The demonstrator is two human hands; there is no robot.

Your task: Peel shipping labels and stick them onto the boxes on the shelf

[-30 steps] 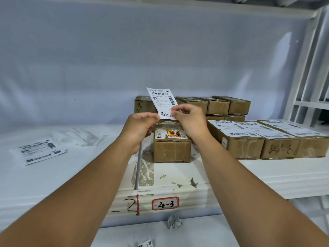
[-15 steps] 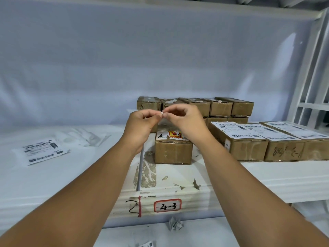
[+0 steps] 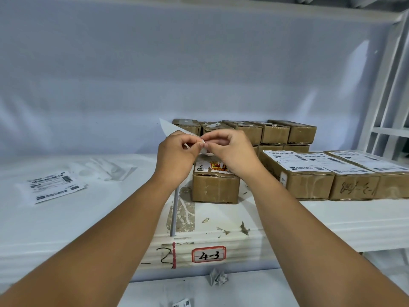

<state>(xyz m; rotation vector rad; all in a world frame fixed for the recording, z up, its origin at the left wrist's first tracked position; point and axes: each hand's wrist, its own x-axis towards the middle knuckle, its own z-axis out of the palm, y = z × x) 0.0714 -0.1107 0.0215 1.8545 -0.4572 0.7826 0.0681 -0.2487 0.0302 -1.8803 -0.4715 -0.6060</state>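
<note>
1. Landmark: small brown cardboard box (image 3: 215,189) w/ a torn yellow-red sticker on top. It stands alone on the white shelf board (image 3: 66,222), near the front edge.
2. L hand (image 3: 177,156) & R hand (image 3: 232,154) are both raised just above that box, toward the viewer. Their fingertips meet in the middle.
3. Each hand pinches the white paper shipping label (image 3: 169,129) btwn thumb & forefinger, w/ the other fingers curled in. Neither hand is slack.
4. Label is in the air above the box, not touching it. One pointed corner sticks up & left past the L hand. A small curl hangs under the pinch. Can't tell if the backing has parted yet.
5. Right of the box, just beside it: row of brown cartons w/ white printed labels on top (image 3: 309,182). The middle one has black handwriting on its front.
6. Behind the box: stack of plain brown cartons (image 3: 276,134), two layers, w/ tape & paper scraps on the lids.
7. Well left of the box: flat white printed label sheet (image 3: 55,187). Btwn that sheet & the box, further back: pile of pale backing papers (image 3: 110,171).
8. Just left of the box: thin grey metal rod (image 3: 174,209), running front to back on the shelf.
9. Below the box, on the shelf's front lip: red-framed tag reading "4-3" (image 3: 208,254). Under that tag, on the lower level: crumpled white paper ball (image 3: 218,279).
</note>
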